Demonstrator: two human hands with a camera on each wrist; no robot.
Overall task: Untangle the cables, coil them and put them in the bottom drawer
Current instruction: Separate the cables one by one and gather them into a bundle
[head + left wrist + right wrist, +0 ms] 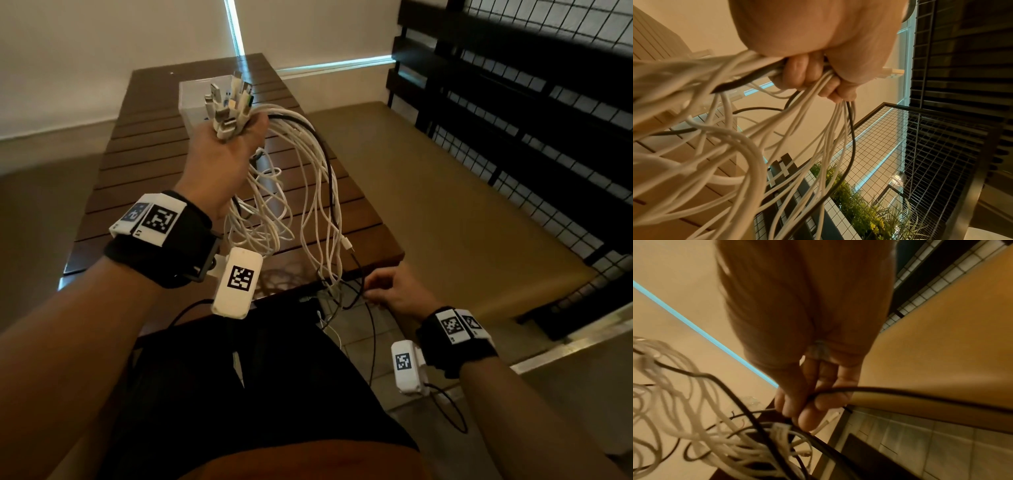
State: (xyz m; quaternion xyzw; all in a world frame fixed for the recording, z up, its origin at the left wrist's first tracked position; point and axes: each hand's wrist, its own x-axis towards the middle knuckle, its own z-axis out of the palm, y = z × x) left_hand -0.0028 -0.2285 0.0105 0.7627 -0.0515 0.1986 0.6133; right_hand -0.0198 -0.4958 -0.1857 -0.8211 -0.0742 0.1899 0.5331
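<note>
My left hand [228,144] is raised over the table and grips a bundle of cables [294,192] just below their plugs [229,102], which stick up above the fist. Most cables are white and one is black; they hang in long loops down to the table's near edge. In the left wrist view my curled fingers [803,76] clamp the cables [748,146]. My right hand [390,291] is low at the table's near right corner and pinches the black cable [890,392] between thumb and fingers [824,400]. The tangle [701,431] hangs to its left.
A dark slatted wooden table [144,144] carries a clear plastic box [191,99] behind my left hand. An olive bench cushion [445,192] lies to the right, backed by a black wire-mesh frame [534,113]. Tiled floor [356,325] shows below the table edge.
</note>
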